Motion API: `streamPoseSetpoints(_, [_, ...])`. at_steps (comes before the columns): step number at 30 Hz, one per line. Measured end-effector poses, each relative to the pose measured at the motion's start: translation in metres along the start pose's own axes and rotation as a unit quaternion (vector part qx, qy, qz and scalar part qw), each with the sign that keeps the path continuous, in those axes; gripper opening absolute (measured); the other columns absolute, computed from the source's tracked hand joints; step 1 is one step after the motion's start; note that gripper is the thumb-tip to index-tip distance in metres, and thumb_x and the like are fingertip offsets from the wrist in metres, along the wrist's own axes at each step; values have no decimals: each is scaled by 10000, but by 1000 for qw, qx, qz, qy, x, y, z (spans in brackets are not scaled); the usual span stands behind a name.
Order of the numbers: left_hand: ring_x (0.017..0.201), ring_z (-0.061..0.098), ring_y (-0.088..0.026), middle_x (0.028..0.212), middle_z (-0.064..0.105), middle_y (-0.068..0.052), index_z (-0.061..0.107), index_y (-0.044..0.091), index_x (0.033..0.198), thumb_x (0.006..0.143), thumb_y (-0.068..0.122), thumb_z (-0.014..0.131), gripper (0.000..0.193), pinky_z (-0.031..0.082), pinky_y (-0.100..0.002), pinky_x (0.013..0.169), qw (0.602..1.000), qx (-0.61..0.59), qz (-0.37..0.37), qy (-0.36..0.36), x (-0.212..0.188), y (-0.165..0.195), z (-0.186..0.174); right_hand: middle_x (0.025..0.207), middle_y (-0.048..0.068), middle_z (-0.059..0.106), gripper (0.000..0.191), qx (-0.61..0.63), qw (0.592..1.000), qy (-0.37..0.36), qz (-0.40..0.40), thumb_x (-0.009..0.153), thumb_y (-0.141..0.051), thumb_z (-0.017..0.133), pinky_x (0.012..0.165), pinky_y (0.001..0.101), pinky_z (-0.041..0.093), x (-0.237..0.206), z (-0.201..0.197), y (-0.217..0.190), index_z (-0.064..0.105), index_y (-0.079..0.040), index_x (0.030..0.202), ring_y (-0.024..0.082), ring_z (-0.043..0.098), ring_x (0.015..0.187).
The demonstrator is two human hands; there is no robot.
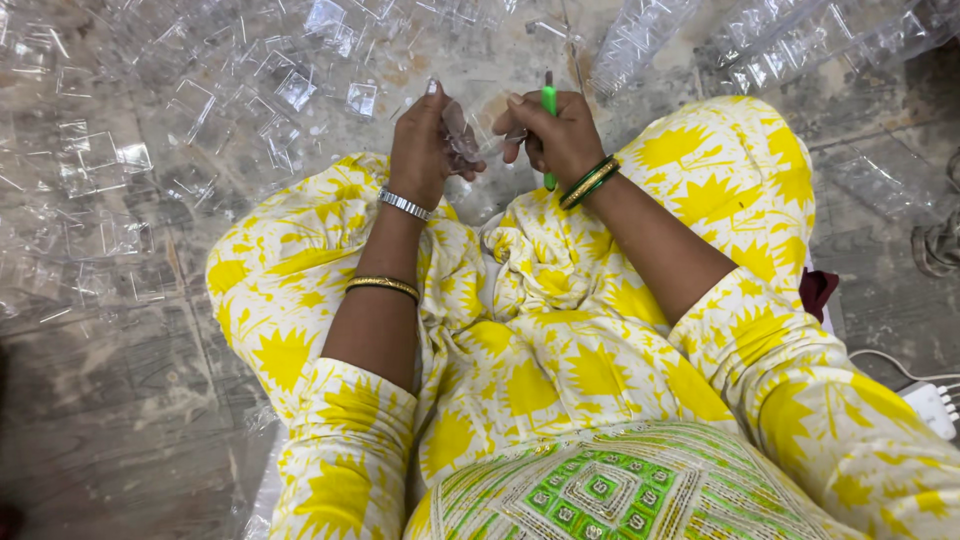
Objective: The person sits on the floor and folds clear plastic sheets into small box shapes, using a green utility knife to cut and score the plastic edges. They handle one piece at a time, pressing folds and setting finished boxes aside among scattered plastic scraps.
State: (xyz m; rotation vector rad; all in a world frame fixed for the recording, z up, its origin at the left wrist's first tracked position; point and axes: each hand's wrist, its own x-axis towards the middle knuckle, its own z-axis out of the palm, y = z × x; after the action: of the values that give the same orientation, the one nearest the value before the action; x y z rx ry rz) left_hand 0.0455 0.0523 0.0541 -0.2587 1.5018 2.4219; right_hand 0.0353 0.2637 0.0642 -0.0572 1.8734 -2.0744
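While the left hand pinches a small clear plastic piece above the lap, the right hand, closed on a green-handled tool, seems mid-trim (loose clear pieces litter the floor), needing a steady, short stroke next.

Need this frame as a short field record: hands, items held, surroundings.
left hand: grips a small clear plastic piece
right hand: holds a green tool upright, fingertips on the same clear piece
posture: seated on the floor, hands above the lap
surroundings: many clear plastic boxes spread on the floor ahead; stacked clear trays at upper right
wrists: bangles on both
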Motion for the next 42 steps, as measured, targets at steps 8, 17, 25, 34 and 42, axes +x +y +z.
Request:
streamPoseSetpoints(8, [462,631,-284,694,644,-146,585,41,867,1040,440,530,439,452,-356,365,995,-85,-17,-40,-4,5,-6,718,42,631,547,-187,959,-33,-210,1155,-486,525,629,272,466,-3,-17,-9,755,-1,1047,83,591,662])
streamPoseSetpoints(17, [490,621,-275,743,666,-145,598,47,967,1055,378,548,346,494,-394,416,990,-100,-42,-93,-5,-5,-11,660,49,641,431,-298,913,29,-278,1080,-352,717,556,297,436,-3,-16,-13,749,-3,829,93,574,606])
streamPoseSetpoints(25, [423,585,-244,616,588,-102,536,92,795,1050,396,515,397,469,-369,362,991,-129,8,20,0,-5,-12,623,16,613,417,-269,931,-31,-246,1056,-338,719,513,287,380,-5,-14,-8,745,-26,781,74,514,560])
streamPoseSetpoints(34, [449,621,-196,635,620,-81,543,73,811,1074,356,514,387,482,-327,373,988,-31,124,81,5,-8,-11,585,-13,539,611,-189,978,24,-80,1077,-497,580,529,255,377,-3,-13,-5,694,-27,703,49,472,546])
streamPoseSetpoints(42, [422,557,-149,579,578,-42,535,70,831,1109,329,470,386,456,-290,380,949,108,251,155,18,-42,-29,515,-13,551,699,-332,934,95,-86,1016,-638,527,530,270,408,-7,14,18,722,-70,657,73,542,519])
